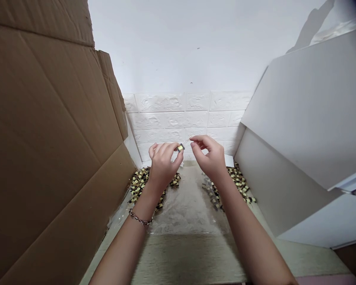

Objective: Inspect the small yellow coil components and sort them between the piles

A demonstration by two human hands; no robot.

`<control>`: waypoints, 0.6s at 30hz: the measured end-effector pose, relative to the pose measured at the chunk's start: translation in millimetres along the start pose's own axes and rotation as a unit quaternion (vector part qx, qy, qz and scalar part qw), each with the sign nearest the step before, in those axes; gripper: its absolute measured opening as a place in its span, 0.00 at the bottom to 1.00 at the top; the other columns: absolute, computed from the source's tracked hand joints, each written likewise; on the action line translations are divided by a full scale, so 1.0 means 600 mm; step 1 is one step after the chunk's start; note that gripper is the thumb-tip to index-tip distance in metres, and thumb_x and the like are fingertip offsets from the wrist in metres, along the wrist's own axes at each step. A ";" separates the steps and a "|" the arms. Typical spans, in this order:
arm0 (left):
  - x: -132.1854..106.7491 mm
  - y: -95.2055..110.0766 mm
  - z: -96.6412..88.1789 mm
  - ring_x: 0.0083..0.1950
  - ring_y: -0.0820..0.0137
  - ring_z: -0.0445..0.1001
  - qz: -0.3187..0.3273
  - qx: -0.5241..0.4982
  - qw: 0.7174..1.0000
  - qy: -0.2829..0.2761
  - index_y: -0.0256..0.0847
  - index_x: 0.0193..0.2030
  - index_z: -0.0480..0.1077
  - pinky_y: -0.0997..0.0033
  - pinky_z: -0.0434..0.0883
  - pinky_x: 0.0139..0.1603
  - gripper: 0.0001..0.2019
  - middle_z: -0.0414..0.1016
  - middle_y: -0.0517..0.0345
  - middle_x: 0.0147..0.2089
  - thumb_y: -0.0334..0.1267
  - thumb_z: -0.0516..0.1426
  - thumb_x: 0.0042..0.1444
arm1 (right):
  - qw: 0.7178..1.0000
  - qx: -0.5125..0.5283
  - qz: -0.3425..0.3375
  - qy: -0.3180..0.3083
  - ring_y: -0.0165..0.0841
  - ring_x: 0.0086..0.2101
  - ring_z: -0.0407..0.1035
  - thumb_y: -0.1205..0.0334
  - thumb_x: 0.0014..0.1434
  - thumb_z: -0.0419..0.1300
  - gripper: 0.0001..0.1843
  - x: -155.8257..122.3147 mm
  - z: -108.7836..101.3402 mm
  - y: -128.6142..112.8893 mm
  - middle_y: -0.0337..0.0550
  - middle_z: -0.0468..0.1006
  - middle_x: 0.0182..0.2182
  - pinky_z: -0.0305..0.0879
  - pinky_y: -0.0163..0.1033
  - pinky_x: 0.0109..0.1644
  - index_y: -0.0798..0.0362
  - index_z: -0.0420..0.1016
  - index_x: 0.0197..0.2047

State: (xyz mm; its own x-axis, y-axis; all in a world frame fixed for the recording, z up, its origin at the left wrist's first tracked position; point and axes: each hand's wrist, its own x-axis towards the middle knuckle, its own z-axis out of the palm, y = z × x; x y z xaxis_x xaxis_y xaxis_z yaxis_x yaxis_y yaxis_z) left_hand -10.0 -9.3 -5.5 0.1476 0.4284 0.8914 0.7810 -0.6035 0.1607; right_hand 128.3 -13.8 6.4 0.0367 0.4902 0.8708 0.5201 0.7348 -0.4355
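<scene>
Left hand (163,160): pinched on yellow-black component (180,148) | right hand (210,155): nearly closed (grip on wire (187,141) unclear)

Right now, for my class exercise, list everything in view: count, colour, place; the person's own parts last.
Held component: one, yellow and black, centre
Thin wire: at least one, colour unclear, beside the component
Component piles: two, yellow and black, left and right
Plastic sheet: one, clear, between the piles
Table: one, pale greenish, below
Cardboard: count unclear, brown, left
Panels: several, white, right
Wall: one, white, behind, brick-patterned low down
Small piece: one, white, beyond the right wrist
Strip: one, pink, bottom right
Bracelet: one, silver-coloured, left wrist
Left hand: one, bare, pinching the component
Right hand: one, bare, fingertips near the wire
</scene>
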 end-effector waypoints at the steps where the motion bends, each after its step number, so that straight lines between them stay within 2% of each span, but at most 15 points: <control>1: 0.000 0.000 0.000 0.38 0.71 0.69 0.000 0.001 1.000 -0.003 0.43 0.34 0.65 0.65 0.48 0.54 0.04 0.72 0.60 0.33 0.36 0.51 0.52 | 1.000 -0.002 0.000 0.001 0.28 0.30 0.66 0.65 0.53 0.53 0.08 0.000 0.000 0.001 0.40 0.73 0.29 0.64 0.34 0.35 0.54 0.70 0.36; 10: -0.004 0.004 0.006 0.38 0.70 0.68 0.008 0.006 1.000 -0.015 0.43 0.35 0.65 0.64 0.48 0.53 0.05 0.73 0.60 0.33 0.37 0.51 0.53 | 1.000 -0.006 0.005 0.027 0.28 0.29 0.67 0.64 0.53 0.52 0.07 0.001 -0.003 0.001 0.40 0.74 0.28 0.65 0.35 0.34 0.53 0.71 0.35; 18: -0.007 0.004 0.011 0.38 0.69 0.68 0.011 0.007 1.000 -0.019 0.43 0.35 0.65 0.63 0.48 0.53 0.05 0.73 0.59 0.34 0.38 0.50 0.53 | 1.000 -0.014 0.011 0.012 0.28 0.28 0.66 0.64 0.53 0.53 0.07 0.001 -0.004 0.002 0.39 0.74 0.28 0.64 0.34 0.34 0.53 0.71 0.35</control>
State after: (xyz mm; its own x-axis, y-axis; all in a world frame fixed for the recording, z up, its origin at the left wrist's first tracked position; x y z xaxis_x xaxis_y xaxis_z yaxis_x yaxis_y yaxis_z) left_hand -4.7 -8.2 -11.5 0.1884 0.4401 0.8779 0.7860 -0.6035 0.1339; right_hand 130.9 -13.6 7.1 0.0685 0.4950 0.8662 0.5432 0.7097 -0.4486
